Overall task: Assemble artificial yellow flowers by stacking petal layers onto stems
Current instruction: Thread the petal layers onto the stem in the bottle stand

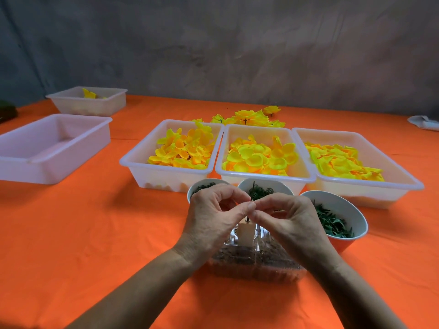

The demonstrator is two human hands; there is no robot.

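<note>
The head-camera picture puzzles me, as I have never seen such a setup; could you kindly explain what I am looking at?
There is no machine here: a person wears a camera on the head, looking forward and down at their own two hands. The left hand and the right hand meet at the fingertips and pinch a thin dark stem above a small pale block, which stands in a clear box.

On the orange cloth, three white trays side by side hold loose yellow petals. Nearer the hands, three bowls hold small green parts. Behind the trays lie finished flowers. To the left are an empty tray and, farther back, another tray with a few yellow pieces.
</note>
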